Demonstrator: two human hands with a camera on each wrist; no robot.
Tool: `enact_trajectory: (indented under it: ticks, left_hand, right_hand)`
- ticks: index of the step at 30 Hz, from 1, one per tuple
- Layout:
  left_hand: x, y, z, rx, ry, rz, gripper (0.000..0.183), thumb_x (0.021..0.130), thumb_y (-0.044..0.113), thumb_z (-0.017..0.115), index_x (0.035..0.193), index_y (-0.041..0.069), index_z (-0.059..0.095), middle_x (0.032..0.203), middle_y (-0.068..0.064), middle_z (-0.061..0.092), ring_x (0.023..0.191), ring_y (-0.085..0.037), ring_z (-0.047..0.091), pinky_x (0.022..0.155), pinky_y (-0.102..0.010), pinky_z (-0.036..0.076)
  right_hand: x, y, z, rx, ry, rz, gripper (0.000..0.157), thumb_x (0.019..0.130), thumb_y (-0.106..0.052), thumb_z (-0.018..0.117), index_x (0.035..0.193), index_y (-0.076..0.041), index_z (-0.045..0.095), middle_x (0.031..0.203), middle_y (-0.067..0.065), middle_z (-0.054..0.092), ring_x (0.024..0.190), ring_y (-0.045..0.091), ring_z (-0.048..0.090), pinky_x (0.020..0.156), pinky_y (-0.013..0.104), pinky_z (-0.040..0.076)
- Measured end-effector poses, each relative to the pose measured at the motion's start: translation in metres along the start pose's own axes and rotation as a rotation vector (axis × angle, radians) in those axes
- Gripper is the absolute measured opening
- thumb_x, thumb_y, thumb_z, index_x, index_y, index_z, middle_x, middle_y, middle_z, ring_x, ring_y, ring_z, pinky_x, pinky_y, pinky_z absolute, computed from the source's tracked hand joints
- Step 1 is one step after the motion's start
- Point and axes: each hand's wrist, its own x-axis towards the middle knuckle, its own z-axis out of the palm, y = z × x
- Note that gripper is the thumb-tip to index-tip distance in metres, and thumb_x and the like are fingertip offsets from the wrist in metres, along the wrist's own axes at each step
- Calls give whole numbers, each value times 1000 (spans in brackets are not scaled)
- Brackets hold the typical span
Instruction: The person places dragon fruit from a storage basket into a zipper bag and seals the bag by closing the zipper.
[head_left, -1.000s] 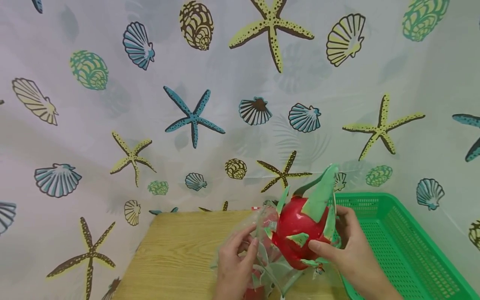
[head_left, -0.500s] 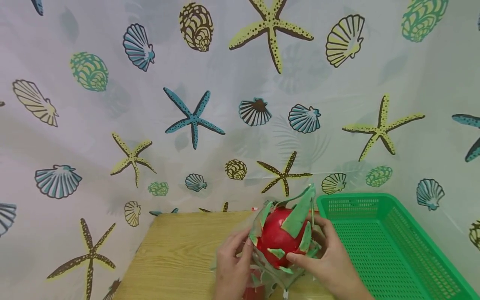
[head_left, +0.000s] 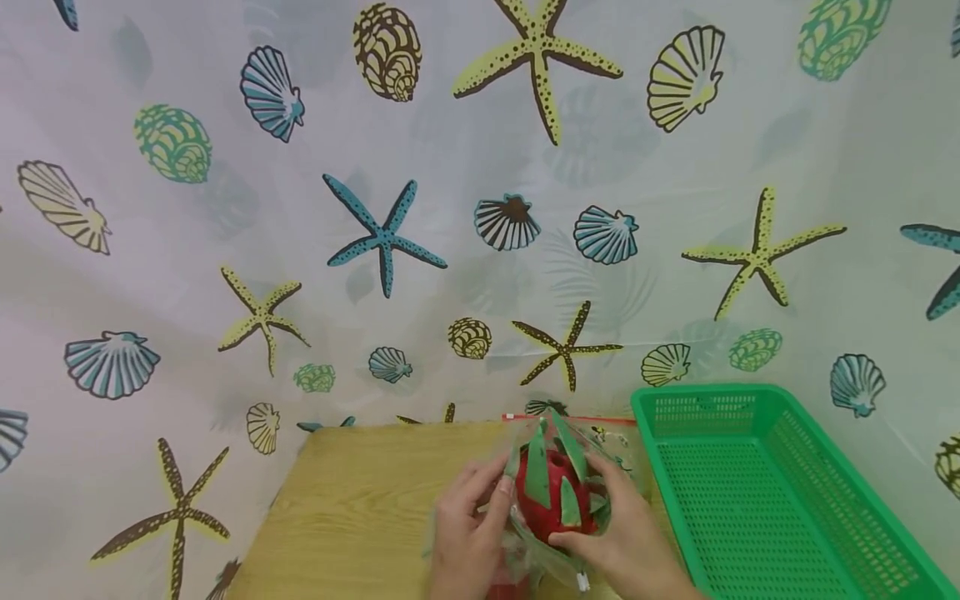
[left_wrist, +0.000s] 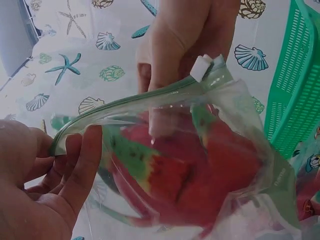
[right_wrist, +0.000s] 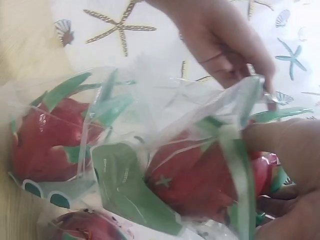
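Observation:
A red dragon fruit (head_left: 553, 500) with long green scales sits within the mouth of a clear zip bag (left_wrist: 240, 95). My left hand (head_left: 468, 521) pinches the bag's green zip edge at one side, thumb and fingers on the rim. The fruit is gripped by my right hand (head_left: 626, 533), whose thumb lies on its near side and whose fingers go in past the rim. In the left wrist view a white slider (left_wrist: 201, 68) stands at the zip's far end. The bag's green printed patch (right_wrist: 125, 180) faces the right wrist camera.
A green plastic basket (head_left: 656, 467) stands at the right of the wooden table (head_left: 352, 483). Another bagged dragon fruit (right_wrist: 50, 140) lies beside the work, with a further red fruit (right_wrist: 87, 225) near it. Behind the hands lies a red zip strip (head_left: 592, 418).
My right hand has brought the dragon fruit left and down into the bag's mouth, turning it on the way. My left hand keeps its hold on the bag.

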Motion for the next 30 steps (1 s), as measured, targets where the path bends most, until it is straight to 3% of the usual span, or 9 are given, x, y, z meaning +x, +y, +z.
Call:
enact_trajectory:
  ticks: [4,8,12,15,19,22,25,27,30]
  left_hand:
    - [0,2,2,-20,-18,51,28,99,14,60,125,18,69,97,-3,65,86,-11,71,64,-25,60]
    - [-1,3,2,-34,7,49,28,99,15,60,125,20,69,98,-3,65,88,-12,71,66,-24,60]
    - [0,3,1,-20,19,35,26,99,16,61,123,21,70,95,-1,64,85,-13,70,65,-23,59]
    - [3,3,0,3,25,29,25,99,17,60,122,21,71,92,1,62,81,-10,66,60,-23,57]
    - [7,4,-3,9,31,52,25,100,15,58,121,20,71,93,0,61,76,-5,60,56,-24,54]
    - [10,5,-5,16,24,79,25,100,14,58,121,19,71,93,-3,61,73,-4,56,55,-22,52]
    - [12,5,-6,25,-13,69,25,101,17,57,121,20,71,93,-4,60,69,-3,52,54,-20,49]
    - [13,5,-6,19,-49,50,24,101,18,58,120,20,72,92,-4,60,67,-3,51,52,-20,48]
    - [15,5,-7,6,-104,16,23,101,20,58,119,21,72,89,-4,58,60,-2,48,49,-19,45]
  right_hand:
    - [2,7,11,-15,-54,-83,92,68,-24,92,142,-6,41,128,12,56,112,27,61,78,32,58]
    - [4,13,14,-54,-154,-152,85,73,-23,88,140,0,42,127,16,55,105,27,62,74,29,56]
    - [9,15,11,-96,-264,-213,70,79,-21,84,135,0,47,124,13,57,102,25,62,77,31,57]
    - [13,15,8,-115,-279,-293,60,86,-24,78,135,-3,50,123,10,59,102,24,63,78,32,58]
    - [12,11,0,-146,-149,-449,44,93,-26,70,131,-8,57,121,4,63,96,16,63,75,28,56]
    - [15,4,-8,-152,26,-611,32,89,-12,73,120,-11,64,115,-1,65,93,12,64,75,24,56]
    - [21,-5,-16,-141,184,-754,36,80,4,76,112,-10,66,112,1,65,89,12,64,75,18,54]
    - [25,-11,-20,-163,251,-785,41,78,6,77,115,-9,66,114,2,64,88,12,62,74,16,53]
    - [33,-17,-25,-285,297,-769,41,80,-3,79,118,-10,65,114,4,62,91,14,60,73,23,53]
